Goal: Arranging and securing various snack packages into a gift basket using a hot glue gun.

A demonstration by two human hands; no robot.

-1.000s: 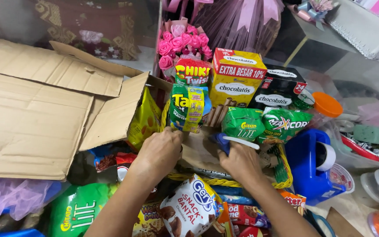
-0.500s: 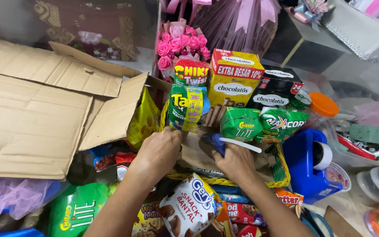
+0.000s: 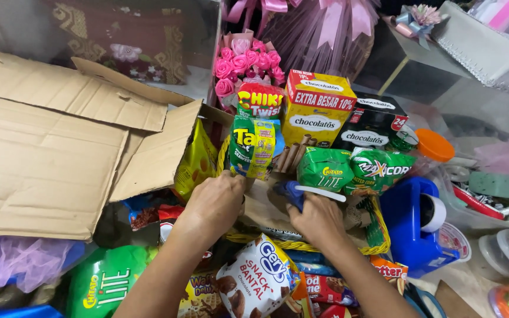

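My left hand (image 3: pixel 216 200) is curled at the lower edge of an upright green and yellow snack packet (image 3: pixel 253 146) and pinches its bottom. In my right hand (image 3: pixel 316 217) I grip a blue-handled tool (image 3: pixel 294 192) with a white bar sticking out to the right. Both hands are over a yellow woven basket (image 3: pixel 379 231) lined with brown paper. Behind them stand a yellow and red box (image 3: pixel 316 109), a black box (image 3: pixel 369 126) and two green snack bags (image 3: pixel 324 168) (image 3: pixel 379 169). Pink fabric roses (image 3: pixel 245 62) rise at the back.
An opened cardboard box (image 3: pixel 48 153) fills the left. A blue tape dispenser (image 3: pixel 410 227) and an orange-lidded jar (image 3: pixel 434 144) sit to the right. Loose snack bags, among them a white pillow-shaped one (image 3: pixel 257 277) and a green one (image 3: pixel 104 282), lie in front.
Both hands stay at the basket and have barely shifted; the right hand has edged slightly left with the blue tool.
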